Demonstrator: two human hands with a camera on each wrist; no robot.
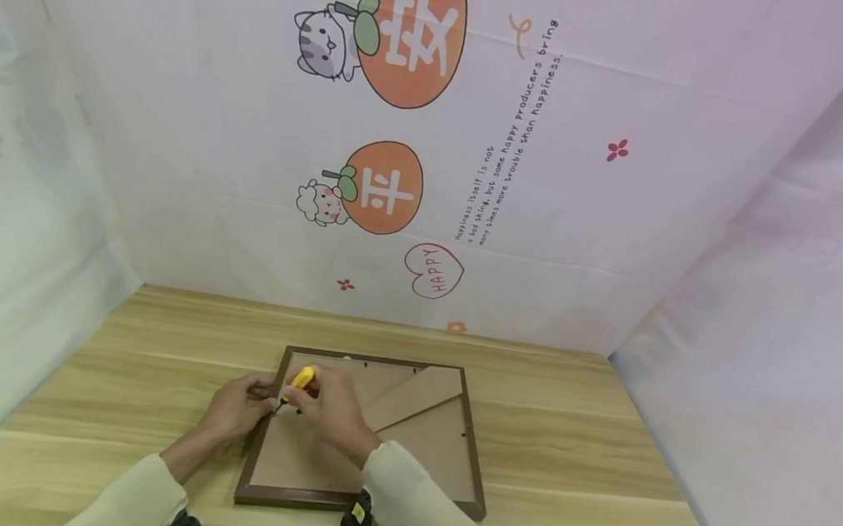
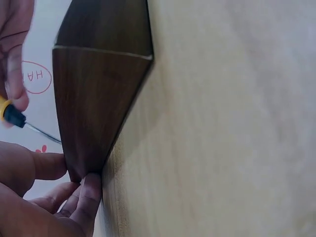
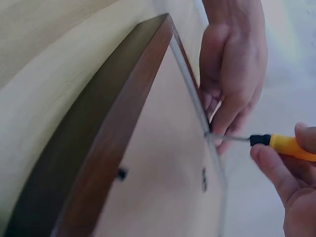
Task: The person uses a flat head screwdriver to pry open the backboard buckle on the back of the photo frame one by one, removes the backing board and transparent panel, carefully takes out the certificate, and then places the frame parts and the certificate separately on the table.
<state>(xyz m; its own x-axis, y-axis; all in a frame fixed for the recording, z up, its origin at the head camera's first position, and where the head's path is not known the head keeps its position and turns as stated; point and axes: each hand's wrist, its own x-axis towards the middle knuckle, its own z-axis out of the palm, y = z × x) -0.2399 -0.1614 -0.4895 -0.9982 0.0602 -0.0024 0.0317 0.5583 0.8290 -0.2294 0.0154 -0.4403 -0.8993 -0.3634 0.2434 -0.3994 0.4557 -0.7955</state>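
Note:
A brown picture frame lies face down on the table, its tan backing board upward. At its left side, my left hand pinches the wooden edge between thumb and fingers. My right hand holds a yellow screwdriver with a black collar by its handle. The thin shaft reaches the inner edge of the left rail, close to the left fingers. A cardboard stand flap slants across the board's upper right. Small dark tabs sit along the border.
The wood-grain table extends around the frame on all sides. A white printed sheet hangs behind it, with pale sheets to the left and right. Black wrist cameras are strapped at both sleeves.

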